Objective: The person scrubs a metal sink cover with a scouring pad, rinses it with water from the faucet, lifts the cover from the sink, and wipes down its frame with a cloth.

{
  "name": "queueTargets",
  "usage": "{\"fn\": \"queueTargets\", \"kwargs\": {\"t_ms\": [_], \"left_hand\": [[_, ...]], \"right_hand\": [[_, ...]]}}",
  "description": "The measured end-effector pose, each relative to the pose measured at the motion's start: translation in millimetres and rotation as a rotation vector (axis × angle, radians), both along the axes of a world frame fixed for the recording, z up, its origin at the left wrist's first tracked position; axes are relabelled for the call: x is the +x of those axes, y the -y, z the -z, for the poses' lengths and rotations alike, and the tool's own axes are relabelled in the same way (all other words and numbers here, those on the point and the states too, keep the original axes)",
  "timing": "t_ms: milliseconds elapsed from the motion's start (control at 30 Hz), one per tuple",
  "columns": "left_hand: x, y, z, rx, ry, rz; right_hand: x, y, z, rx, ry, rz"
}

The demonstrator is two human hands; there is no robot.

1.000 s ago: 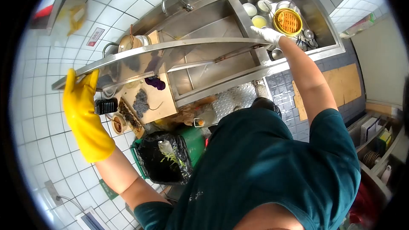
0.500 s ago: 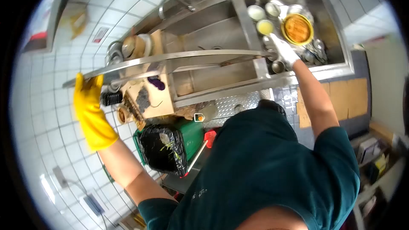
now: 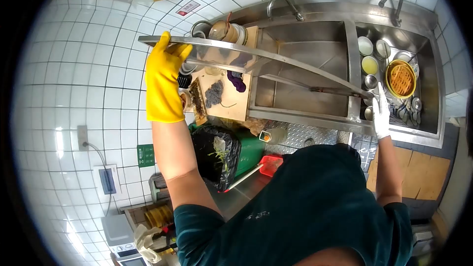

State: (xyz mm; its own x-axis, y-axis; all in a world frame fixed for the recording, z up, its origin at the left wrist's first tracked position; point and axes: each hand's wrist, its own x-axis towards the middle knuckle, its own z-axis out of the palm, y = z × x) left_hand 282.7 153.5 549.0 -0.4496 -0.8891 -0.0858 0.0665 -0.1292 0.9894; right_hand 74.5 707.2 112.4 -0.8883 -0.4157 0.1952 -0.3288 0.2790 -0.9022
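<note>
A long stainless-steel panel (image 3: 295, 67) stands on its long side across the left sink basin and the wooden board. My left hand (image 3: 166, 81), in a yellow rubber glove, grips its left end with the fingers over the top edge. At its right end is my right hand (image 3: 381, 112), in a white glove, with fingers stretched and thumb apart, touching or very near the panel's tip. Just beyond that hand, the right basin (image 3: 427, 113) holds white bowls (image 3: 365, 46), a yellow bowl with an orange lattice piece (image 3: 400, 80), metal cups and spoons.
Two faucets (image 3: 283, 6) rise behind the basins. On the wooden board (image 3: 227, 104) lie a purple cloth (image 3: 236, 82), a grey scourer (image 3: 214, 94) and stacked bowls (image 3: 224, 32). Below are a green bin (image 3: 250, 153) with a black liner and a red dustpan (image 3: 270, 165).
The view has swung left, so the sink appears further right. The panel's right end now sits lower in view than its left end. Both hands remain at its ends.
</note>
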Motion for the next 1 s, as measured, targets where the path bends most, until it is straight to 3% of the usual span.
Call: {"fn": "queueTargets", "kwargs": {"t_ms": [167, 267, 467, 567, 767, 1000], "left_hand": [[0.5, 1.9, 0.9, -0.003, 0.007, 0.036], [-1.5, 9.1, -0.7, -0.025, 0.087, 0.024], [-8.6, -2.1, -11.8, -0.126, 0.169, 0.060], [-6.8, 15.7, -7.3, -0.170, 0.207, 0.162], [5.6, 20.8, -5.3, -0.142, 0.188, 0.153], [22.1, 19.9, -8.0, -0.083, 0.227, 0.268]], "right_hand": [[16.7, 18.3, -6.4, 0.024, -0.212, 0.008], [23.6, 39.2, -38.6, 0.022, -0.291, -0.029], [17.3, 92.6, -76.5, 0.134, -0.320, -0.139], [14.5, 115.9, -93.7, 0.081, -0.185, -0.189], [-1.2, 140.6, -57.6, -0.081, 0.093, -0.198], [-7.5, 141.6, -40.2, 0.055, -0.009, -0.065]]}}
